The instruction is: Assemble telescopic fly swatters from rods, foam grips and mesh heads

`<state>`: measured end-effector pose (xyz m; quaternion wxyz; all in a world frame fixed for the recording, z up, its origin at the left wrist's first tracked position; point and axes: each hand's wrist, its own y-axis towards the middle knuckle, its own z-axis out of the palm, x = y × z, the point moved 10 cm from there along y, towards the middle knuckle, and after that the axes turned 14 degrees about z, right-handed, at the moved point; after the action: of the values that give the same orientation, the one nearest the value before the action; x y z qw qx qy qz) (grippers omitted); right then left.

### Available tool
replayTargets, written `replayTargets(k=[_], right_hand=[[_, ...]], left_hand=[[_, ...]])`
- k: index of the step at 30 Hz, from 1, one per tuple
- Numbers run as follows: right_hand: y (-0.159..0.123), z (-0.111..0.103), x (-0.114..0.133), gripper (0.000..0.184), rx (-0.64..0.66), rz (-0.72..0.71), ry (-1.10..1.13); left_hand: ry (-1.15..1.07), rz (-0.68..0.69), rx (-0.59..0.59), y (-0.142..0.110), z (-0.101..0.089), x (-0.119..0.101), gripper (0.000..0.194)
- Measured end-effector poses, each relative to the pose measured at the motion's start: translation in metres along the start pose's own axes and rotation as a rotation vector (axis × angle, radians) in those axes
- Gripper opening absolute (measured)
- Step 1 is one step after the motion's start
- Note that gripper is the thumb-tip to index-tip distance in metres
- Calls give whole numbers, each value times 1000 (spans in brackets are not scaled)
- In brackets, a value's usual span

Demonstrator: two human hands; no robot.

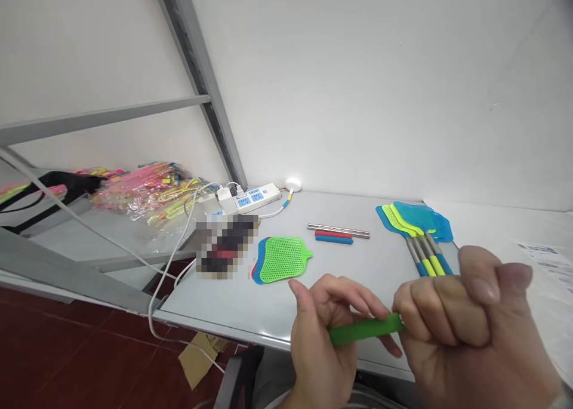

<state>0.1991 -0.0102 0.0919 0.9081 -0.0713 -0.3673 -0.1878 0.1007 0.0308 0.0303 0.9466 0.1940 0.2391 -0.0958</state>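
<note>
"What did the hands do with the part?"

"Both hands were clamped on one matte green tube (364,329), held just above the front edge of the desk (210,301). The left hand (324,337) pinched one end; the right hand (465,331) closed around the other."

"What lay nearby?"

"Beyond the left hand lay a perforated green swatter head (283,260) over a blue mesh head (259,263). Further along lay two steel rods (339,231), a red tube (327,234) and a blue tube (333,239). Assembled swatters (416,224) lay near the right hand."
</note>
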Motion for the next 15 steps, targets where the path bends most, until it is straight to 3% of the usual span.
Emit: replayTargets(k=[2, 4, 8, 10, 12, 15], right_hand=[[0, 4, 0, 41, 9, 3, 3], [3, 11, -1, 41, 45, 6, -5], [19, 27, -15, 35, 153, 71, -42], [32, 37, -31, 37, 210, 131, -110], [44, 44, -48, 51, 250, 142, -235], [59, 48, -80, 59, 236, 84, -666]], left_hand=[[65, 13, 21, 1, 0, -7, 75], [276, 14, 89, 4, 0, -16, 67], [997, -137, 504, 5, 6, -23, 34], [1231, -195, 591, 5, -2, -32, 24], [1344, -165, 489, 11, -15, -53, 23], [1379, -1, 195, 21, -35, -93, 27]])
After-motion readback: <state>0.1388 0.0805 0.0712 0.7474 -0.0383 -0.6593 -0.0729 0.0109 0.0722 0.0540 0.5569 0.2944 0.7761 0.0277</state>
